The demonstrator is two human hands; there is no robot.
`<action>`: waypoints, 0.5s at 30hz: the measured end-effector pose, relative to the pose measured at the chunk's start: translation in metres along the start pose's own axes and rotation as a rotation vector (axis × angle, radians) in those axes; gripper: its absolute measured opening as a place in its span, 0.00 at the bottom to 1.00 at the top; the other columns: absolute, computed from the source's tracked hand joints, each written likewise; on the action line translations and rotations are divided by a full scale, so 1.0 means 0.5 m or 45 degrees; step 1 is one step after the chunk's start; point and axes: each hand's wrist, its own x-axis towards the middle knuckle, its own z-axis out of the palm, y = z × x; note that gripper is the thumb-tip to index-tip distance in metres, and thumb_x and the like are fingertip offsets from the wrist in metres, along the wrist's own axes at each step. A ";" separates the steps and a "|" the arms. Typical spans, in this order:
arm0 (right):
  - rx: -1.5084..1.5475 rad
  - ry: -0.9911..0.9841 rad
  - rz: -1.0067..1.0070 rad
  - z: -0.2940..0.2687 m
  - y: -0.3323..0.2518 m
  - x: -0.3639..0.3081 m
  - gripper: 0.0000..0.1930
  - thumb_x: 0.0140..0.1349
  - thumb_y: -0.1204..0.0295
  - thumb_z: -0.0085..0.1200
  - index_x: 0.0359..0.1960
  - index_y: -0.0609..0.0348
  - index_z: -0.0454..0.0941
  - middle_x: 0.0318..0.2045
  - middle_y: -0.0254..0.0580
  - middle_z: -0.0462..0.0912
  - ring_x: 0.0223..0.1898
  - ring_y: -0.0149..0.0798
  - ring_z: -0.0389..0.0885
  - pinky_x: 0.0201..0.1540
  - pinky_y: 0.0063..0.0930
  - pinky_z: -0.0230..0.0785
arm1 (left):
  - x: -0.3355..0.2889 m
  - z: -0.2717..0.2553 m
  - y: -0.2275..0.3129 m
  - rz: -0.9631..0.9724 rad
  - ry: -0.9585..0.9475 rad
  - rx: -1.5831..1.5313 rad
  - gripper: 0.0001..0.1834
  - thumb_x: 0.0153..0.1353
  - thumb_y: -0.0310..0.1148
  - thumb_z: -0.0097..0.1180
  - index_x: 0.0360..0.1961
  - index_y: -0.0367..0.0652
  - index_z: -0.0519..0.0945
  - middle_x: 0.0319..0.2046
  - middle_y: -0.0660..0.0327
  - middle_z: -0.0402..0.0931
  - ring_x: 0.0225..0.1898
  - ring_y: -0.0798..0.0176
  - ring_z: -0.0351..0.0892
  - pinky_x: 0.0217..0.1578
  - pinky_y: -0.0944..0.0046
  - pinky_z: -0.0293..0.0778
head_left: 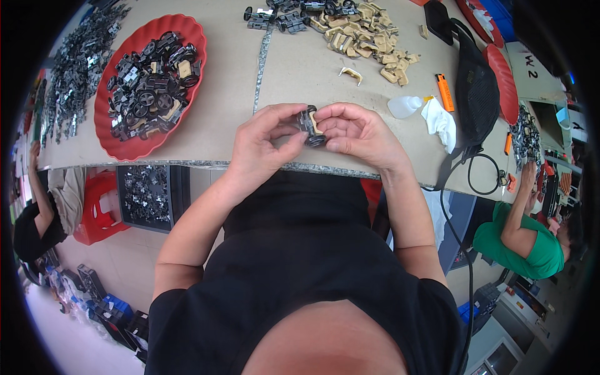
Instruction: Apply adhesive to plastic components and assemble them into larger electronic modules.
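Note:
Between my two hands, just above the table's front edge, is a small black toy car chassis [305, 125] with wheels and a tan plastic piece [315, 124] on its right side. My left hand [262, 139] pinches the chassis from the left with thumb and fingertips. From the other side my right hand [365, 136] closes its thumb and fingers on the tan piece and the chassis. Whether the tan piece is seated cannot be told. Beyond the hands lies a single tan piece [351, 75], and farther back a heap of tan pieces [356, 37].
A red scalloped tray [199, 62] of chassis stands left, beside a large pile of dark parts [75, 69]. Black chassis [290, 22] lie at the back. To the right are a small bottle [405, 106], an orange lighter [444, 92], a white cloth [439, 125] and a black bag [476, 87]. Co-workers sit both sides.

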 end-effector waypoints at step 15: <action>0.061 0.124 -0.089 0.008 0.004 0.005 0.26 0.43 0.86 0.63 0.46 0.67 0.68 0.37 0.41 0.76 0.36 0.29 0.78 0.39 0.21 0.76 | 0.001 -0.011 0.003 -0.037 -0.154 -0.231 0.21 0.53 0.15 0.49 0.50 0.36 0.71 0.46 0.57 0.69 0.49 0.63 0.72 0.50 0.65 0.72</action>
